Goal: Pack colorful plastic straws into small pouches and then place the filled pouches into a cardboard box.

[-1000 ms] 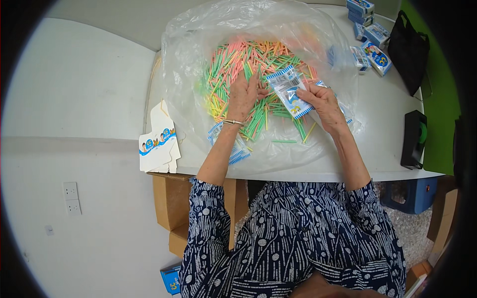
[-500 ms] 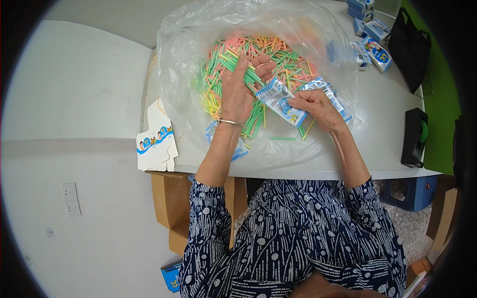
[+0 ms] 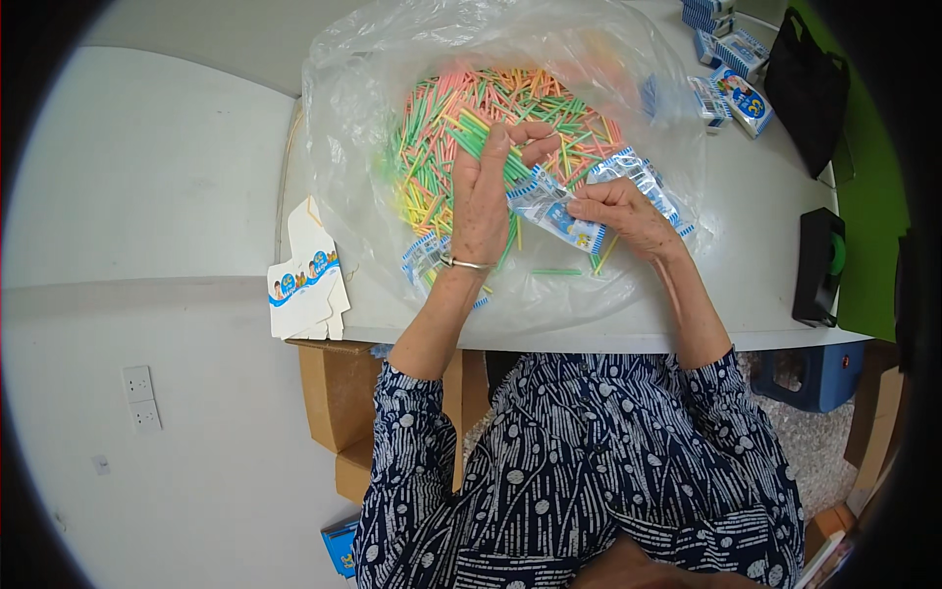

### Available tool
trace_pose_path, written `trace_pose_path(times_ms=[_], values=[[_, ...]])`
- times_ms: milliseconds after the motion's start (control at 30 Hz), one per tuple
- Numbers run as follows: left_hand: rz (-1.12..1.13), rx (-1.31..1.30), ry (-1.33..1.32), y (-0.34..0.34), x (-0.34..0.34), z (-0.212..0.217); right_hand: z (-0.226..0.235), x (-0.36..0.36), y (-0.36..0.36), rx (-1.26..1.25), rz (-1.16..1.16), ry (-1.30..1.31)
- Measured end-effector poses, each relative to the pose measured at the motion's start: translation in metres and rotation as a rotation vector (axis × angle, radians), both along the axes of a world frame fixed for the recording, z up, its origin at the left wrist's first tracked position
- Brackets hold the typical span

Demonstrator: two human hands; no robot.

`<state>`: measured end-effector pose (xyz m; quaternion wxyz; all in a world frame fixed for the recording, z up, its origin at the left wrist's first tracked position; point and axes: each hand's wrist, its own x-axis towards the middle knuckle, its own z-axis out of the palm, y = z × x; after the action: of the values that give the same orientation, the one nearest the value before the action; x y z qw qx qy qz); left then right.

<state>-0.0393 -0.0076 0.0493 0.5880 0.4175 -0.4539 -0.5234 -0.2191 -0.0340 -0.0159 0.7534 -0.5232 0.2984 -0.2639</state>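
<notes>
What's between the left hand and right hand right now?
Head view: a small blue-and-white packet spans the gap between left hand and right hand, over coloured sticks on clear plastic sheet.

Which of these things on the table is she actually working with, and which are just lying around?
In use: left hand gathering coloured sticks; right hand holding a small printed packet; clear plastic bag under them.

Lying about: flat carton, small boxes, black bag, tape dispenser.
</notes>
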Motion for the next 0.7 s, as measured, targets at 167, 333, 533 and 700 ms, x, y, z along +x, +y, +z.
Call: trace_pose_path(times_ms=[167, 333, 533, 700], values=[[0.173, -0.053, -0.023, 0.005, -0.006, 0.003, -0.006, -0.001, -0.001, -0.005, -0.016, 0.008], [0.225, -0.049, -0.013, 0.006, -0.008, 0.006, 0.002, 0.001, 0.002, -0.029, 0.036, -0.006], [0.202, -0.070, -0.022, 0.012, -0.014, -0.007, 0.001, -0.001, 0.002, -0.057, 0.042, 0.006], [0.231, -0.056, 0.011, 0.020, -0.013, -0.015, 0.000, 0.000, 0.004, -0.051, -0.021, 0.014]])
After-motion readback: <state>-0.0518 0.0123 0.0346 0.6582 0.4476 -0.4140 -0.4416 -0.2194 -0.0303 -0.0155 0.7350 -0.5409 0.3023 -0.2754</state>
